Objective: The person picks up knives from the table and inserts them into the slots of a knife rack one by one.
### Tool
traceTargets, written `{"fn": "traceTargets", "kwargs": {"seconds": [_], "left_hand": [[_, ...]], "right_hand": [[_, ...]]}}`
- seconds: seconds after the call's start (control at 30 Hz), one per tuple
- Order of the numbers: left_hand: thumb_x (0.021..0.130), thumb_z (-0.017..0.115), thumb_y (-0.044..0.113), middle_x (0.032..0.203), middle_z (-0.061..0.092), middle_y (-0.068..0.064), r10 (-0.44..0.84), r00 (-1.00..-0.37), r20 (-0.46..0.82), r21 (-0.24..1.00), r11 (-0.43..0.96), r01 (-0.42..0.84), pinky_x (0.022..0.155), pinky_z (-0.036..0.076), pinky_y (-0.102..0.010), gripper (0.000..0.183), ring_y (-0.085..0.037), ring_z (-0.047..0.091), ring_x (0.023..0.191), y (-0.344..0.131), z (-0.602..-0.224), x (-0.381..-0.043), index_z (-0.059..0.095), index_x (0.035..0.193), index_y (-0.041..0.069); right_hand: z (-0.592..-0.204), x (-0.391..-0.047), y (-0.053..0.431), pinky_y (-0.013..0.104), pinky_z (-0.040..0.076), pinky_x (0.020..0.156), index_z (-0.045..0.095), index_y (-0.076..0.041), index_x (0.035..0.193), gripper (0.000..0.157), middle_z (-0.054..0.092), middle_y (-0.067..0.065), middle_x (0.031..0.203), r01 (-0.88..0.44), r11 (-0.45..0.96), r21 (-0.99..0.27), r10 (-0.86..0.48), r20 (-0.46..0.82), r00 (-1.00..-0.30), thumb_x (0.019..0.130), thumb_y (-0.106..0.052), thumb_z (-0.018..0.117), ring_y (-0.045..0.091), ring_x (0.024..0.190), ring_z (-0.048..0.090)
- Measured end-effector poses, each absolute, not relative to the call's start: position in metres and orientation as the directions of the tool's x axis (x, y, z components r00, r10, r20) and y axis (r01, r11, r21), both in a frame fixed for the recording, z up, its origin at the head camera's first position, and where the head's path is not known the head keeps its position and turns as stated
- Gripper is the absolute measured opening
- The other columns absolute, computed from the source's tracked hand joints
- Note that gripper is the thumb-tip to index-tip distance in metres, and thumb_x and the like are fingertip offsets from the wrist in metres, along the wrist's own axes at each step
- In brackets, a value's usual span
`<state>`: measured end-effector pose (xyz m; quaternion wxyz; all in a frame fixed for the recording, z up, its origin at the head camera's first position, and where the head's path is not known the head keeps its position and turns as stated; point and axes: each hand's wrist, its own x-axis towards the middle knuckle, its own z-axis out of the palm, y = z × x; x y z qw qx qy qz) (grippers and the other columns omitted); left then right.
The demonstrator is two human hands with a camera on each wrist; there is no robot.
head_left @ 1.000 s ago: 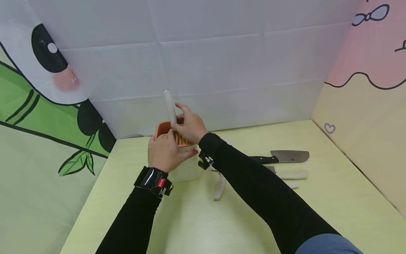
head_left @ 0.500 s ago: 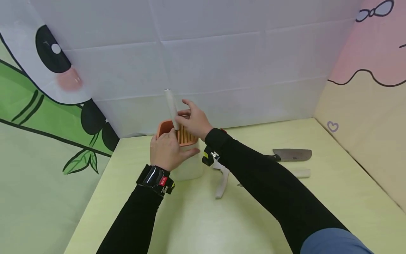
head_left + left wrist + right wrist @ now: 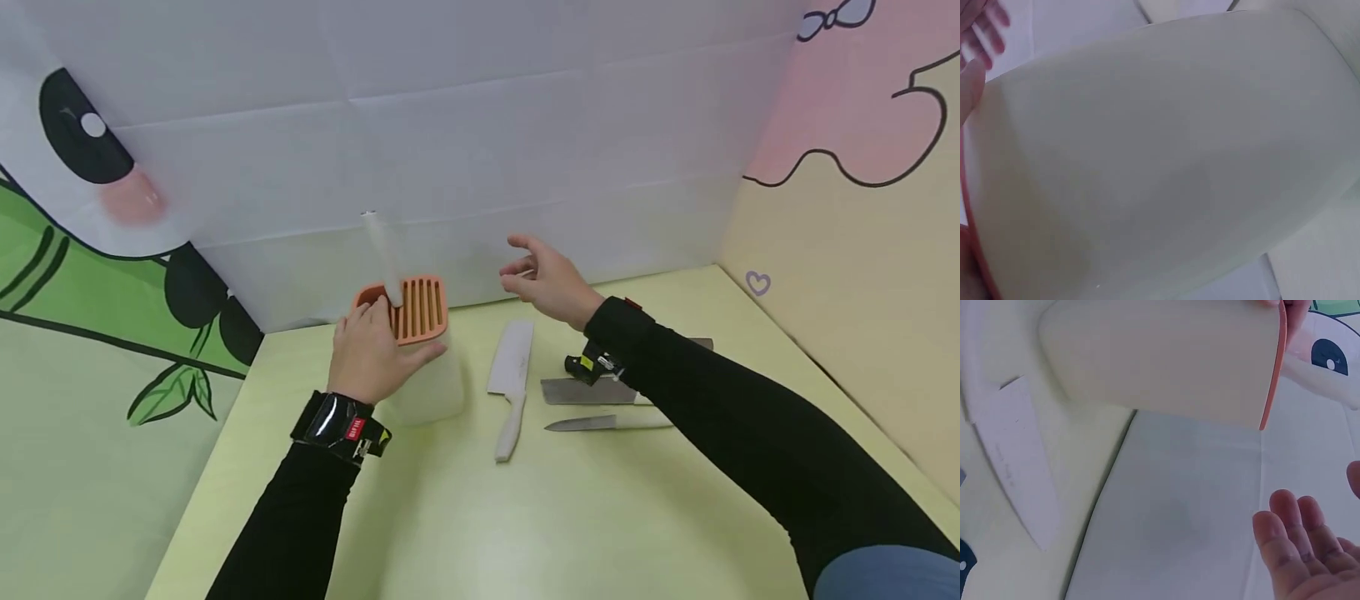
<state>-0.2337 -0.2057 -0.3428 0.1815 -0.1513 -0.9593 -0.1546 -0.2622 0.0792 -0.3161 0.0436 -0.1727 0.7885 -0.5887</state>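
Observation:
A pale knife block [image 3: 426,385] with an orange slotted top stands upright toward the back of the table, its wall filling the left wrist view [image 3: 1166,150]. My left hand [image 3: 371,354] grips it at the upper left, fingers by the rim and thumb across the front. From the top rises a white handle [image 3: 381,250], slightly tilted; whatever is below it is hidden inside. My right hand [image 3: 551,283] hovers to the right of the block, holding nothing, its fingers loosely bent. In the right wrist view its fingers [image 3: 1300,544] are apart from the block.
Right of the block lies a white cleaver [image 3: 513,358]. Beside it are a grey-bladed knife [image 3: 581,392] and a small pointed knife [image 3: 592,423] with a pale handle. Another blade [image 3: 702,342] is mostly hidden behind my right forearm. A cloth wall [image 3: 480,167] stands behind the table.
My right hand has let go of the white handle and moved right, away from the block. The handle stays standing in the top. My left hand keeps its grip on the block.

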Motion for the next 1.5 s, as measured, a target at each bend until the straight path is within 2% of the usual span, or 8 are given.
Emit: {"fn": "traceTargets", "kwargs": {"seconds": [0.23,0.33,0.47,0.67,1.0,1.2,1.4,1.5], "left_hand": [[0.077,0.079,0.046,0.136,0.047,-0.026,0.259,-0.739,0.622,0.229,0.842,0.488,0.104,0.031,-0.057,0.085,-0.041,0.040,0.128,-0.206,-0.340,-0.207,0.048,0.133,-0.010],[0.081,0.077,0.032,0.133,0.048,-0.025,0.253,-0.645,0.722,0.215,0.803,0.556,0.102,0.037,-0.055,0.068,-0.041,0.042,0.125,-0.201,-0.346,-0.188,0.053,0.129,-0.009],[0.084,0.072,0.025,0.121,0.057,-0.020,0.291,-0.605,0.741,0.210,0.755,0.621,0.091,0.048,-0.049,0.048,-0.036,0.053,0.113,-0.194,-0.368,-0.167,0.062,0.120,-0.004],[0.086,0.075,0.024,0.105,0.066,-0.009,0.365,-0.670,0.646,0.259,0.721,0.643,0.077,0.055,-0.040,0.035,-0.025,0.064,0.095,-0.182,-0.416,-0.161,0.068,0.113,0.003],[0.090,0.071,0.025,0.107,0.068,-0.008,0.290,-0.880,0.376,0.565,0.681,0.466,0.070,0.051,-0.034,0.033,-0.020,0.063,0.092,-0.167,-0.467,-0.160,0.067,0.117,0.006],[0.093,0.067,0.028,0.108,0.068,-0.010,0.291,-0.914,0.282,0.649,0.644,0.406,0.070,0.051,-0.032,0.035,-0.022,0.063,0.093,-0.163,-0.473,-0.165,0.066,0.119,0.003],[0.093,0.068,0.025,0.106,0.069,-0.009,0.261,-0.931,0.254,0.728,0.583,0.362,0.070,0.051,-0.031,0.032,-0.019,0.064,0.090,-0.170,-0.480,-0.164,0.068,0.116,0.003],[0.094,0.067,0.026,0.105,0.069,-0.005,0.249,-0.939,0.236,0.778,0.531,0.336,0.072,0.051,-0.031,0.033,-0.016,0.064,0.090,-0.172,-0.483,-0.164,0.067,0.118,0.003]], "right_hand": [[-0.330,-0.243,0.111,0.038,0.046,0.096,0.031,-0.013,0.151,0.057,0.057,0.013,0.126,-0.246,0.367,-0.897,-0.347,0.113,-0.931,0.100,-0.016,0.057,0.024,0.112,0.057],[-0.337,-0.235,0.119,0.038,0.046,0.094,0.037,-0.012,0.148,0.054,0.059,0.012,0.124,-0.277,0.423,-0.863,-0.353,0.125,-0.927,0.099,-0.017,0.059,0.025,0.110,0.058],[-0.352,-0.224,0.121,0.038,0.047,0.092,0.046,-0.009,0.142,0.046,0.060,0.012,0.124,-0.358,0.514,-0.779,-0.390,0.159,-0.907,0.099,-0.018,0.059,0.024,0.111,0.058],[-0.381,-0.209,0.111,0.042,0.047,0.094,0.059,-0.005,0.130,0.036,0.061,0.008,0.126,-0.472,0.599,-0.647,-0.496,0.163,-0.853,0.097,-0.017,0.063,0.026,0.115,0.056],[-0.437,-0.194,0.072,0.039,0.045,0.098,0.065,-0.008,0.122,0.036,0.058,0.012,0.128,-0.685,0.650,-0.330,-0.691,0.119,-0.713,0.088,-0.019,0.073,0.028,0.119,0.054],[-0.454,-0.188,0.051,0.045,0.043,0.100,0.066,-0.008,0.121,0.042,0.056,0.018,0.132,-0.730,0.666,-0.155,-0.727,0.087,-0.682,0.080,-0.009,0.076,0.036,0.121,0.053],[-0.470,-0.184,0.036,0.050,0.050,0.090,0.068,-0.012,0.117,0.035,0.058,0.018,0.130,-0.746,0.664,-0.058,-0.734,0.140,-0.664,0.084,-0.002,0.067,0.045,0.113,0.056],[-0.473,-0.183,0.031,0.050,0.047,0.094,0.069,-0.012,0.114,0.032,0.061,0.014,0.124,-0.740,0.671,-0.047,-0.730,0.135,-0.670,0.085,0.000,0.065,0.044,0.112,0.056]]}}
